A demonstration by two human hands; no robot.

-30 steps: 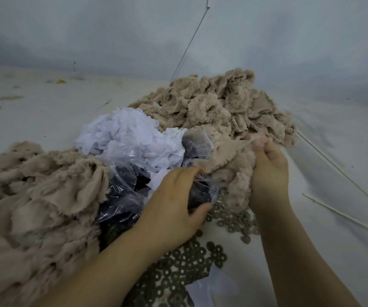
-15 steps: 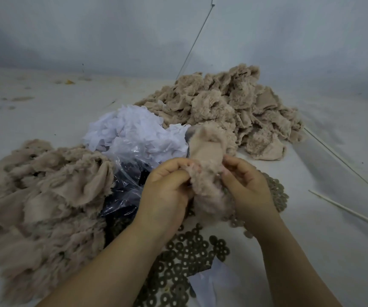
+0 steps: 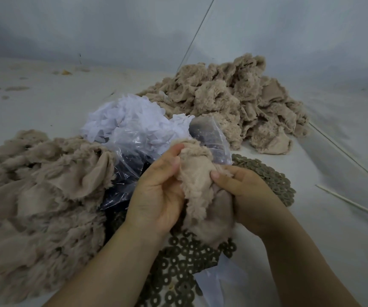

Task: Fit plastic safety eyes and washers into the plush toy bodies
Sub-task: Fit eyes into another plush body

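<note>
white paper scraps heaped mid-table | thin white stick lying right | pale table | grey wall

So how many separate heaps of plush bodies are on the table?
2: one heap at the near left, one heap at the far right. A single body is in both hands; more may lie beyond the frame.

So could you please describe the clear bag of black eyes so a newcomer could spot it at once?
Start at the big beige plush pile on the left. Just right of it, below the white scraps, lies the clear plastic bag, behind the left hand. It alone is shiny, see-through and dark inside.
</note>
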